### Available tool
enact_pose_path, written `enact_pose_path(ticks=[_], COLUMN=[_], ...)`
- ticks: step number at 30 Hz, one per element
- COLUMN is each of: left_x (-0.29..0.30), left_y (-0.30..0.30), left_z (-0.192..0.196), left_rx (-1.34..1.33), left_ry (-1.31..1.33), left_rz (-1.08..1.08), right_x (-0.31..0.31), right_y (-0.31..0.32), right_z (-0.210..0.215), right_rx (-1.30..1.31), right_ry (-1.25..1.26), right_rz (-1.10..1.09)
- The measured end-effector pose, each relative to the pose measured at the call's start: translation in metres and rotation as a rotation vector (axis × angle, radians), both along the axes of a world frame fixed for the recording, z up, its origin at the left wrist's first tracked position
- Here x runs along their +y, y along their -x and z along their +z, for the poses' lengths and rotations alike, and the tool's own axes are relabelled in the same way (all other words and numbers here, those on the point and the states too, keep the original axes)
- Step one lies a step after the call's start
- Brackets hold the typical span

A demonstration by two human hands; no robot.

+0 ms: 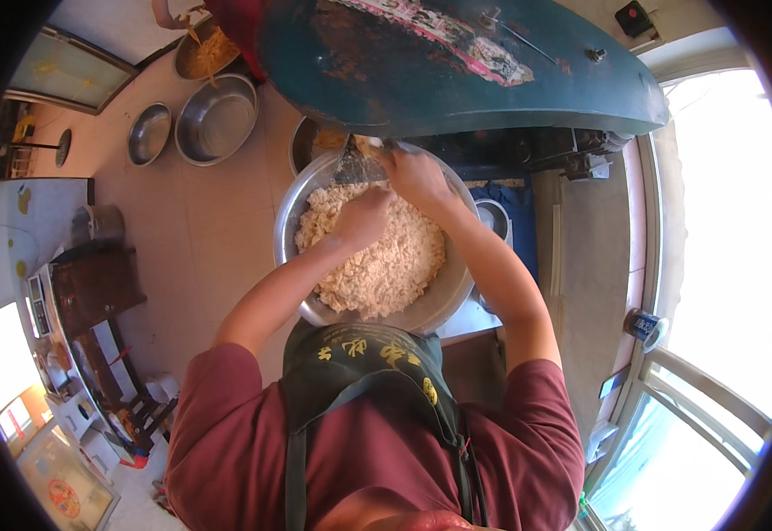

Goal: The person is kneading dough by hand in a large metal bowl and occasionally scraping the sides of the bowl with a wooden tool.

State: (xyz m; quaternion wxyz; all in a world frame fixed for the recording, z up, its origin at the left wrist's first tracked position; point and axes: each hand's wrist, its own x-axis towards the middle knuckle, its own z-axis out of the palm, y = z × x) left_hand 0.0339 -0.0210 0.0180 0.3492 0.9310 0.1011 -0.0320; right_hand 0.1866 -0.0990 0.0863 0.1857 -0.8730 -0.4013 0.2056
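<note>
A large steel bowl (287,212) stands in front of me, with pale, crumbly dough (395,265) heaped inside. My left hand (366,217) is closed over the dough, knuckles up, and whatever it may grip is hidden. Beyond it, at the bowl's far side, my right hand (414,181) reaches under the edge of a big dark green machine (457,97). Its fingers are drawn together beside a small pale lump (366,143), partly out of sight. I cannot make out what they hold.
At the upper left, another person's hand (170,16) is at a bowl of orange-yellow shreds (211,55). Two steel basins (218,124) sit on the tiled floor, and another bowl (302,146) stands partly under the machine. A window ledge (594,257) runs along the right.
</note>
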Motion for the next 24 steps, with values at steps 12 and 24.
enact_pose_path(ticks=[12, 24], left_x=[-0.101, -0.019], left_y=[-0.077, -0.005], left_z=[-0.124, 0.002], left_rx=[-0.087, 0.244], left_ry=[0.186, 0.422], left_rz=[0.088, -0.085], right_x=[-0.03, -0.01], right_y=[-0.007, 0.02], right_z=[0.008, -0.016], right_rx=[-0.07, -0.319], right_ry=[-0.011, -0.068], right_rz=[0.058, 0.003])
